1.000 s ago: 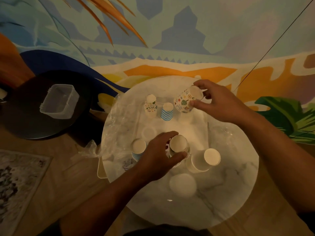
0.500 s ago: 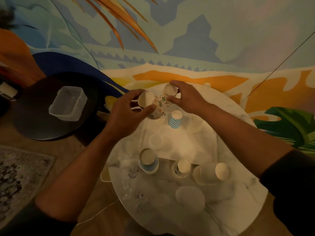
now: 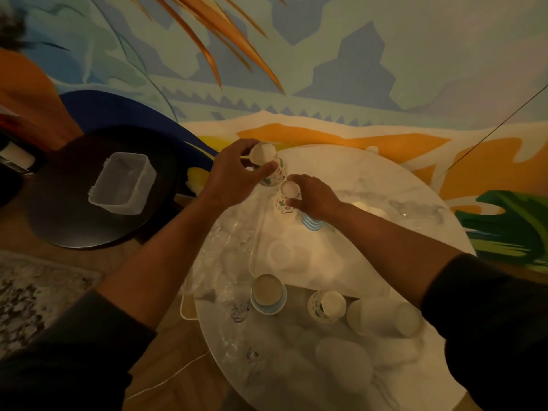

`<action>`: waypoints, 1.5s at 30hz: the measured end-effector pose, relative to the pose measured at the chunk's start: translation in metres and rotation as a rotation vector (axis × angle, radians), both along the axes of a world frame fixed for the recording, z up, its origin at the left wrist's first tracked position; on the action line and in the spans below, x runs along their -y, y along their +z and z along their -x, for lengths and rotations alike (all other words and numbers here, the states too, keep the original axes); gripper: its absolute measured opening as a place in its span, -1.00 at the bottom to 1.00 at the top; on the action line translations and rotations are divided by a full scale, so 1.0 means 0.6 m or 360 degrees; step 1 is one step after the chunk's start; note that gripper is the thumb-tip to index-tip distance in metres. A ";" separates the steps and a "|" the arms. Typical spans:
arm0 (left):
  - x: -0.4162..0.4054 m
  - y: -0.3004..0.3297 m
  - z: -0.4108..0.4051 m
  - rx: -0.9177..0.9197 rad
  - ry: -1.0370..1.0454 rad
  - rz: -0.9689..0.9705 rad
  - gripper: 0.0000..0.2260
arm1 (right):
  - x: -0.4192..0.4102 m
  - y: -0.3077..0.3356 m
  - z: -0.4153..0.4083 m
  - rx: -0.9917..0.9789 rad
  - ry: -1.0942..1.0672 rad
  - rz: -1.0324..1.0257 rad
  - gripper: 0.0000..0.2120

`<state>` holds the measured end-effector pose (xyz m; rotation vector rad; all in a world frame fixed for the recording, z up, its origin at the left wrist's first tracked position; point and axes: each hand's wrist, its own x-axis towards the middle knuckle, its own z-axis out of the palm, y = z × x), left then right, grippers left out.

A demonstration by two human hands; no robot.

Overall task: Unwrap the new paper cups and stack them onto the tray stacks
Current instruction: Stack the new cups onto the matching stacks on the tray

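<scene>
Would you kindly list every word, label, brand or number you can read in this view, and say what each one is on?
No text can be read anywhere in this view.
Patterned paper cups in the left hand and under the right hand: coloured motifs only, too blurred to show any lettering.
Small dark marks on the round white marble table, near its left edge: too small and dim to read.

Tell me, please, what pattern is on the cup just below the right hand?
Blue and white wavy stripes on the cup, seen in the head view, partly hidden by the right hand.
</scene>
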<state>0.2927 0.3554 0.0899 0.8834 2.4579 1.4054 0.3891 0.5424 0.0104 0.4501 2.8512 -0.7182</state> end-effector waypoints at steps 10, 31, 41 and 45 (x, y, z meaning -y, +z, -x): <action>-0.056 -0.081 0.001 -0.0005 -0.0159 0.0254 -0.53 | -0.033 -0.023 -0.028 0.0021 0.0062 -0.0091 -0.24; -0.091 -0.090 -0.046 -0.0061 -0.0258 0.0596 -0.33 | 0.001 0.088 -0.239 0.0207 0.0148 0.0229 -0.33; 0.050 0.050 -0.248 0.0175 -0.0332 0.0273 -0.52 | 0.082 0.049 -0.292 0.1071 0.0725 -0.0168 -0.27; 0.086 0.045 -0.320 0.0265 -0.0307 0.0113 -0.52 | 0.094 0.038 -0.293 0.1003 0.0736 -0.0296 -0.41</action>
